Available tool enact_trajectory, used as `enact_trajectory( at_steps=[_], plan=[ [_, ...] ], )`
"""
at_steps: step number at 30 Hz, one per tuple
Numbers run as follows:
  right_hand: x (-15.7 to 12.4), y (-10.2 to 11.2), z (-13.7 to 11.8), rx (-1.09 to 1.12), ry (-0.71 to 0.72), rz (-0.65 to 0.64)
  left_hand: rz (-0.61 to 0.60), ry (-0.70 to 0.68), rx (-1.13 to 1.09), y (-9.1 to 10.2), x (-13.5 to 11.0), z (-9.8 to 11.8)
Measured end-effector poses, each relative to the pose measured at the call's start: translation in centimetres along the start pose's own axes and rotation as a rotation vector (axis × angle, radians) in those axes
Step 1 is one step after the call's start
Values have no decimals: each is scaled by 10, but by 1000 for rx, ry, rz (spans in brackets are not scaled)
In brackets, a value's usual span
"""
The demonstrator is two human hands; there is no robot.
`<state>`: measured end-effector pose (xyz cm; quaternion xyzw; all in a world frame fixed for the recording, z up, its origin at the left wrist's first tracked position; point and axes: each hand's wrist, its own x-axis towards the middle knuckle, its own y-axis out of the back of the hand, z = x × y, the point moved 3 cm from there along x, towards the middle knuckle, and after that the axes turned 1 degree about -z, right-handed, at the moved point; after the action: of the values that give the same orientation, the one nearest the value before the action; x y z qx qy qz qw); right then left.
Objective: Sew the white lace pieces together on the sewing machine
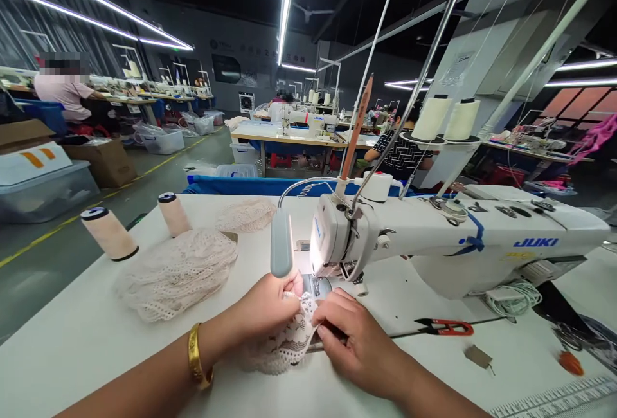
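A piece of cream lace (289,339) lies on the white table in front of the needle of a white Juki sewing machine (434,235). My left hand (267,305), with a gold bangle on its wrist, pinches the lace's far edge just below the machine's grey lamp (281,244). My right hand (359,341) is closed on the lace's right edge, fingers pressed together, close to the needle plate (318,286). Both hands hold the lace at the presser foot.
A heap of cream lace (176,273) and two thread spools (108,233) (173,213) stand at the left of the table. Red thread snips (446,327) lie to the right. Two thread cones (446,119) sit on the stand. Other people work at benches behind.
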<state>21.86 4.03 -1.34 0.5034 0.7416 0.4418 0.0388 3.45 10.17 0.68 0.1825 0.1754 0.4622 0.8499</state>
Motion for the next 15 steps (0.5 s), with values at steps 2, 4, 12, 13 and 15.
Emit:
enact_trajectory(
  at_steps=[2, 4, 12, 13, 15],
  plan=[
    [0, 3, 1, 59, -66, -1, -13, 13, -92, -5, 0, -3],
    [0, 4, 3, 78, -126, 18, -12, 14, -96, -8, 0, -5],
    [-3, 0, 9, 204, -321, 104, -41, -20, -90, -16, -4, -1],
    [-3, 0, 9, 240, -338, 108, -30, -34, -93, -17, -4, -1],
    [-3, 0, 10, 286, -371, 114, -15, -73, -91, -18, -4, 0]
  ],
)
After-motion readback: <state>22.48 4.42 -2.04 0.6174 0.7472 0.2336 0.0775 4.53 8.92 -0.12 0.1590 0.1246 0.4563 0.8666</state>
